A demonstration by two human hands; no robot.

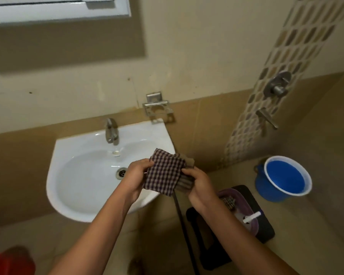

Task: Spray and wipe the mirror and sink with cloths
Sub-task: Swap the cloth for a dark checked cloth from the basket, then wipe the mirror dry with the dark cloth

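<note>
I see a big white sink [72,187] on the wall, with a gray tap [111,132] at its back and a round drain [121,173] in the bowl. Above its right edge I hold a folded checked cloth [164,171], dark and white squares, with a brownish cloth [185,181] tucked behind it. My left hand [136,178] pinches the cloth's left side, fingers closed on it. My right hand [199,187] grips the right side, fingers closed too. Both arms reach forward. A blue bucket [284,178] sits on the floor to the right. A mirror's [58,8] frame corner shows at top left.
</note>
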